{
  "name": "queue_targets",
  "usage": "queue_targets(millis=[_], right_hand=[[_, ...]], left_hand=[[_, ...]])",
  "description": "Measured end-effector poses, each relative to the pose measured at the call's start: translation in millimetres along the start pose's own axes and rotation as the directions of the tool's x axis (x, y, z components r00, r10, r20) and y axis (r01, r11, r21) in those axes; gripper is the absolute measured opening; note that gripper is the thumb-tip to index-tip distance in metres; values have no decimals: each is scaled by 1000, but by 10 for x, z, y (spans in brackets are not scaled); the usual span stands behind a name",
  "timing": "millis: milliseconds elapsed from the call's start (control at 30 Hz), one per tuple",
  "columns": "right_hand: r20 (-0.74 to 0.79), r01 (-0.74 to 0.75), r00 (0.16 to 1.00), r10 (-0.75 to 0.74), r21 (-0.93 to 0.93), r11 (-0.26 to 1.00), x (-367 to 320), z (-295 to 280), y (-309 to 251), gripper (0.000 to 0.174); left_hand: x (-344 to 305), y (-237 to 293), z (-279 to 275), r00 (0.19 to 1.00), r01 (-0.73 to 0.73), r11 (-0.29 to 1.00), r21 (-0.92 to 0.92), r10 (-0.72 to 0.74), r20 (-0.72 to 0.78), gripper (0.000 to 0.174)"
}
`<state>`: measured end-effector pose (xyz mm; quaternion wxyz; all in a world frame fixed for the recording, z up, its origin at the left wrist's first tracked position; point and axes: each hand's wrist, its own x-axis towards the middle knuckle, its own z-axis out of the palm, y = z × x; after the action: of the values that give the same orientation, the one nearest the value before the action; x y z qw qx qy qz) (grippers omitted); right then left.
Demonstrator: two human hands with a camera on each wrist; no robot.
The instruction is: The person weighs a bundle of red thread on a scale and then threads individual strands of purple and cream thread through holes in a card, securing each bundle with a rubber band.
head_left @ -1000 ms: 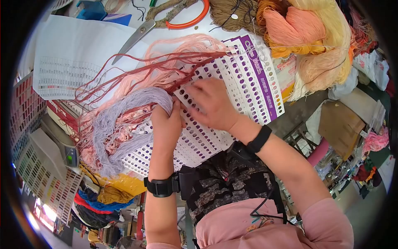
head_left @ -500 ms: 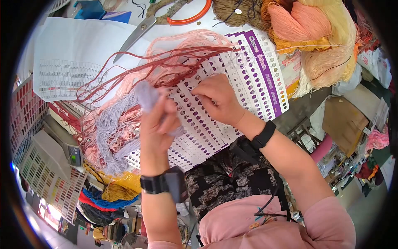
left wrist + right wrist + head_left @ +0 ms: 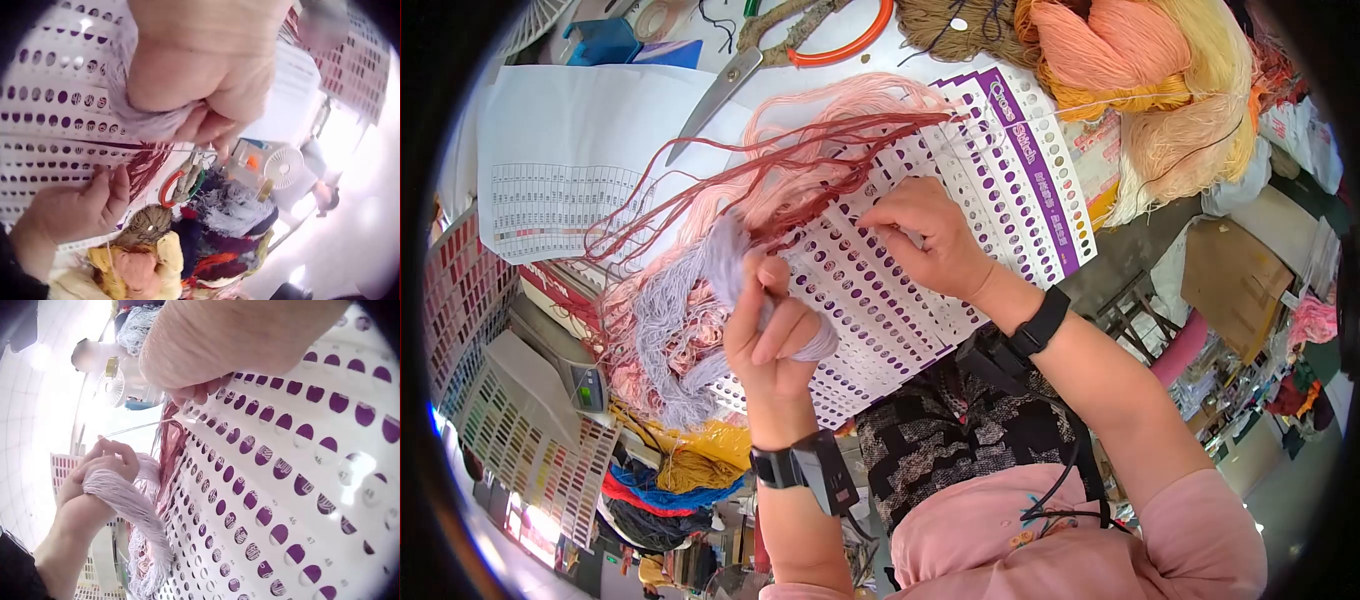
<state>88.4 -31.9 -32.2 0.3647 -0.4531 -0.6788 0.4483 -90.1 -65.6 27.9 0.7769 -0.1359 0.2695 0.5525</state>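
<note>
My left hand (image 3: 775,335) is raised over the left part of the cards, gripping a pale lavender thread skein (image 3: 128,500) that loops round the hand. From its fingertips a fine strand (image 3: 140,429) runs taut to the end of a white punched card, seen in the right wrist view. My right hand (image 3: 925,240) pinches at that punched card (image 3: 250,412) with curled fingers and thumb; its fingertips are partly hidden. Dark red threads (image 3: 800,160) and pale pink threads (image 3: 840,95) lie across the upper ends of the cards.
Large scissors (image 3: 715,105) lie beyond the cards, beside a printed sheet (image 3: 560,180). Peach skeins (image 3: 1110,50) and a brown skein (image 3: 960,35) are heaped at the back right. A scale (image 3: 565,350) and colour charts (image 3: 520,430) stand at the left.
My left hand has lifted away from the card and moved left, drawing the lavender strand out. My right hand has drawn its fingers together and stays over the cards.
</note>
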Motion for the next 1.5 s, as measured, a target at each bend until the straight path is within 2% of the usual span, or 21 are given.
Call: queue_targets(millis=[67,100,133,167,200,300,367,400,433,500,567,633,700,800,833,900,933,1167,1267,1367,1500], right_hand=[[20,-64,998,63,66,996,-15,-22,-5,19],[42,-126,992,122,110,986,-39,-48,-3,19],[67,-186,982,177,151,971,-46,-58,1,20],[52,-111,993,106,87,990,-33,-44,4,22],[40,-35,999,34,18,999,-10,-28,13,24],[53,37,998,-31,-116,993,-19,-10,33,35],[46,42,998,-34,-174,984,-8,23,-9,40],[64,45,997,-35,-178,983,0,25,-13,45],[68,32,998,-18,-203,979,-7,34,-34,45],[78,18,997,3,-261,965,14,42,-52,45],[92,26,996,-2,-259,966,-12,26,-45,46],[117,50,993,-24,-223,974,20,-4,-52,47],[64,11,998,-2,-152,988,42,-21,-139,39],[39,-158,987,158,-1,987,1,-10,-402,18],[169,-351,932,320,210,913,-26,40,-486,16],[493,-694,720,488,492,526,-60,156,-634,11],[541,-709,699,467,436,555,-12,169,-727,8],[569,-754,632,526,606,251,36,135,-764,8],[551,-774,619,559,545,321,25,138,-771,8],[550,-671,713,436,353,652,-40,177,-695,9],[555,-758,649,521,532,379,-32,115,-710,8]], left_hand=[[138,-24,-64,990,128,976,175,-136,33,24],[203,-84,-43,981,190,868,460,-154,-116,26],[278,-186,9,958,273,673,687,-123,-260,28],[317,-238,59,922,368,416,832,-50,-383,31],[290,-228,141,923,350,169,922,107,-370,29],[-272,498,78,942,154,321,934,237,-237,24],[-992,1547,-262,771,-176,723,668,523,-363,24],[-1296,2027,-421,847,-364,888,280,441,-297,18],[-1862,2735,-1009,748,-482,825,296,563,-352,21],[-1585,2129,-338,399,-562,709,425,683,-612,28],[-1771,1935,-299,832,-264,891,370,404,-379,33],[-1394,1186,-152,956,-55,977,208,111,-273,36],[-1035,580,-21,902,-16,934,358,167,-398,37],[-473,97,239,928,86,932,353,54,-368,44],[-393,28,250,948,89,932,352,29,-316,47],[-317,-45,220,961,125,937,327,-32,-275,50],[-308,-64,216,966,141,936,322,-59,-253,51],[-326,-98,266,948,120,929,349,-3,-318,54],[-314,-114,236,956,148,934,326,-50,-289,53],[-286,-161,174,962,158,935,319,-73,-261,52],[-307,-132,169,953,133,953,272,-48,-298,50]])
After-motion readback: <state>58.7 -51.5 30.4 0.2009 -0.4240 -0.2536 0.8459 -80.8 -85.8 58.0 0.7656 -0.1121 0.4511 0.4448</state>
